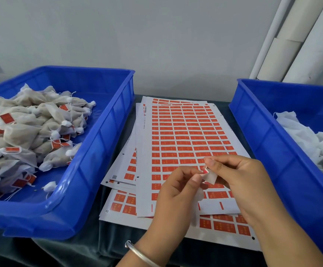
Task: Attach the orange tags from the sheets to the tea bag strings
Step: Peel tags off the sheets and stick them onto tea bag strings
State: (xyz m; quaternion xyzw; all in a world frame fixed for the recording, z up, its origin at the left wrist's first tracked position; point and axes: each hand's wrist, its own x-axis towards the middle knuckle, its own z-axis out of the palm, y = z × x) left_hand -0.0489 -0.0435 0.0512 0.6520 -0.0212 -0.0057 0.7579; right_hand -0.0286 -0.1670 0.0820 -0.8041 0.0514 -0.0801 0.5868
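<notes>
Orange tag (206,171) pinched betw left hand (178,189) & right hand (241,182) over sheets (185,135)

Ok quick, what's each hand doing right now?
Left hand: fingers pinching the orange tag.
Right hand: fingers pinching the same tag and its white backing.

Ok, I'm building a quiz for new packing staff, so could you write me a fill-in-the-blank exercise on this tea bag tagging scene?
1. The pile of tagged white mesh tea bags lies in the blue plastic crate on the person's ____ side.
2. Both hands, the left hand and the right hand, pinch one small orange tag above the white ____ of orange tags.
3. A silver bangle circles the ____ wrist.

Missing words: left; sheets; left
</notes>
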